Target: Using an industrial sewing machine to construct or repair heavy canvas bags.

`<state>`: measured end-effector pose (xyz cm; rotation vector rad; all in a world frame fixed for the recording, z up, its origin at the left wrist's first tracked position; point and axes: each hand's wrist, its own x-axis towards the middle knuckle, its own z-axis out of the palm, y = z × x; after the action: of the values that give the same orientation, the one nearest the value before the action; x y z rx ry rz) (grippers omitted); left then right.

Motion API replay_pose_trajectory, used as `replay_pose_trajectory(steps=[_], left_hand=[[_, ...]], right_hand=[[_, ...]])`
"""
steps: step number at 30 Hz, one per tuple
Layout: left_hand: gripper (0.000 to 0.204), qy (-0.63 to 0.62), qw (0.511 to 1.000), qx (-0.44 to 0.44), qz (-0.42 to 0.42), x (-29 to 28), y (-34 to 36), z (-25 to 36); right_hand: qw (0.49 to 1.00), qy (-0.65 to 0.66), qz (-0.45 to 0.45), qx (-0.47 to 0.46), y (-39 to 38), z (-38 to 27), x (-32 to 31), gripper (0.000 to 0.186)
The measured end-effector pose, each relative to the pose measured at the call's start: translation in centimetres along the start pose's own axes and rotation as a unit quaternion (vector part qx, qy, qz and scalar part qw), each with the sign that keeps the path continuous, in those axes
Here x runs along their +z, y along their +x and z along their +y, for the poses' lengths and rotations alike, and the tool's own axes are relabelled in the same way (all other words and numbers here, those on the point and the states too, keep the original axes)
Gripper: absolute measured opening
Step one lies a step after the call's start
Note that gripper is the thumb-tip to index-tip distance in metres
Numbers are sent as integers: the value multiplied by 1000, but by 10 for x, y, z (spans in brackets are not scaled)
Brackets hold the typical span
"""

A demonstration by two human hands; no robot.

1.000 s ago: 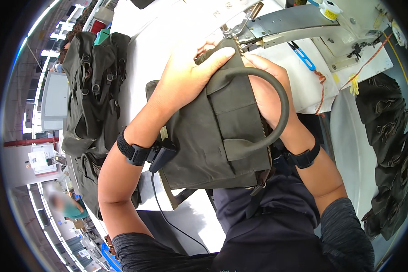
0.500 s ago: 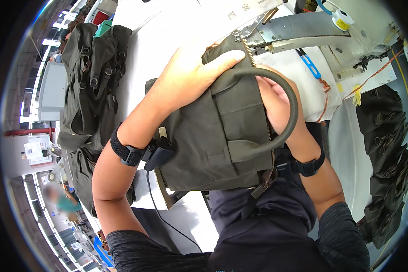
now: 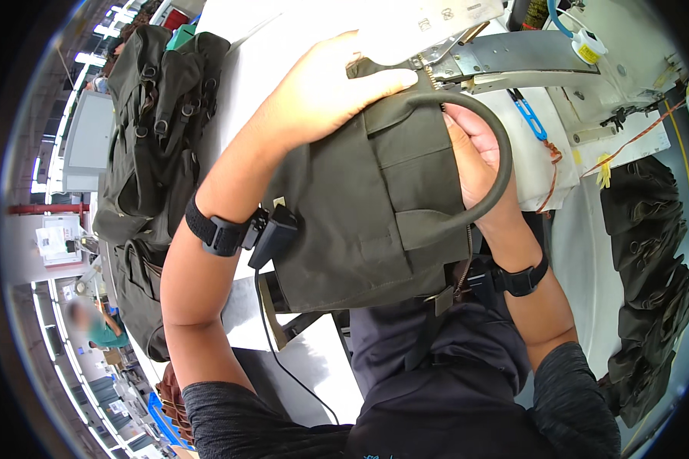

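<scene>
A dark olive fabric bag point(image 3: 344, 222) lies between my arms, its near end over my lap. My left hand point(image 3: 329, 92) grips the bag's far left edge, thumb flat on top and fingers partly hidden beyond it. A brass-toothed zipper runs along the right edge. My right hand point(image 3: 478, 157) is at that edge, inside the loop of the rolled handle point(image 3: 500, 172), with fingers curled and thumb against the fabric. The bag's far end reaches the sewing machine point(image 3: 513, 60); a white plate point(image 3: 429, 27) hides part of that end.
Similar olive bags point(image 3: 157, 130) are piled on the left. More dark olive pieces point(image 3: 651, 252) hang or lie along the right. Blue thread snips point(image 3: 528, 115) on an orange cord rest beside the machine. A cable point(image 3: 283, 367) hangs from my left wrist device. Another person point(image 3: 103, 329) is far off at left.
The bag has shifted slightly away from me and to the right, toward the machine. My right hand has moved up along the zipper edge, and more of its curled fingers shows.
</scene>
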<state>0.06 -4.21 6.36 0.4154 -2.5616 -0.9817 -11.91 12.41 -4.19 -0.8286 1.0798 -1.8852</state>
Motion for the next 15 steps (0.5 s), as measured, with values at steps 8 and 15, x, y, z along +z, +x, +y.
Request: replay_pose_trajectory(steps=[8, 15], left_hand=[[34, -127, 991, -21, -47, -14, 23, -28], [30, -133, 991, -10, -22, -13, 25, -43]], right_hand=[[998, -54, 23, -11, -8, -8, 2, 31], [991, -137, -1, 2, -26, -16, -11, 30]])
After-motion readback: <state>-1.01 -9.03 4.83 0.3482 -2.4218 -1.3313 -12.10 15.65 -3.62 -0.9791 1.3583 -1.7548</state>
